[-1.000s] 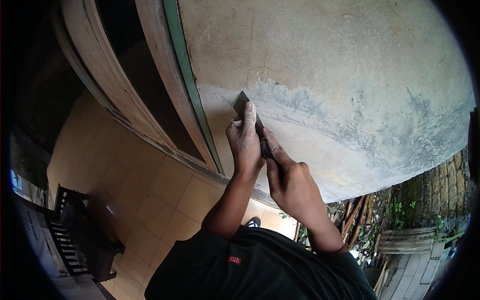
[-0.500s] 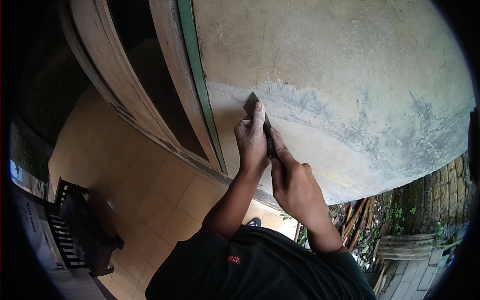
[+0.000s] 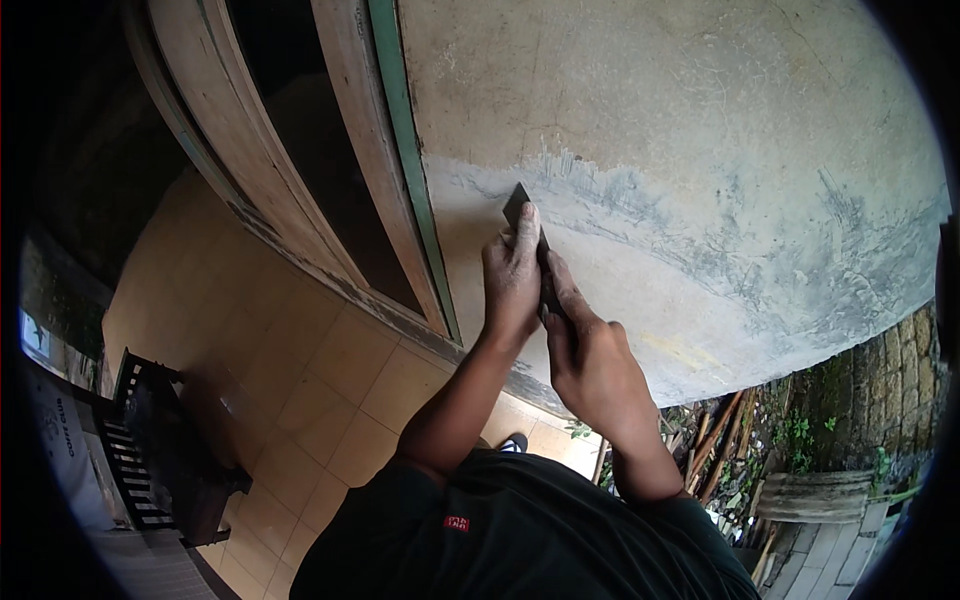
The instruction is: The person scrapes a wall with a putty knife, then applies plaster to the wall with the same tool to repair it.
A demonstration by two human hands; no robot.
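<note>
A flat-bladed scraper [image 3: 516, 203] points up and slightly left against the wall [image 3: 640, 275], close to the green door-frame edge. My left hand [image 3: 511, 275] is closed around the blade part, its whitened thumb lying along the metal. Lower down, my right hand [image 3: 592, 360] grips the dark handle with the forefinger stretched along it. White dust coats the fingers of both hands. Around the blade the wall carries a pale, scraped band with grey streaks, below older beige plaster. Whether the blade's tip presses on the wall I cannot tell.
The wooden door frame [image 3: 375, 170] with a green strip stands left of my hands. Tan floor tiles [image 3: 330, 400] spread below it, with a dark slatted bench [image 3: 165, 450] at far left. Sticks and debris [image 3: 715, 440] lie at lower right beside a brick wall [image 3: 880, 400].
The whole view has shifted slightly, the door frame appearing further right. Both hands and the scraper show a little further right, with the grip unchanged.
</note>
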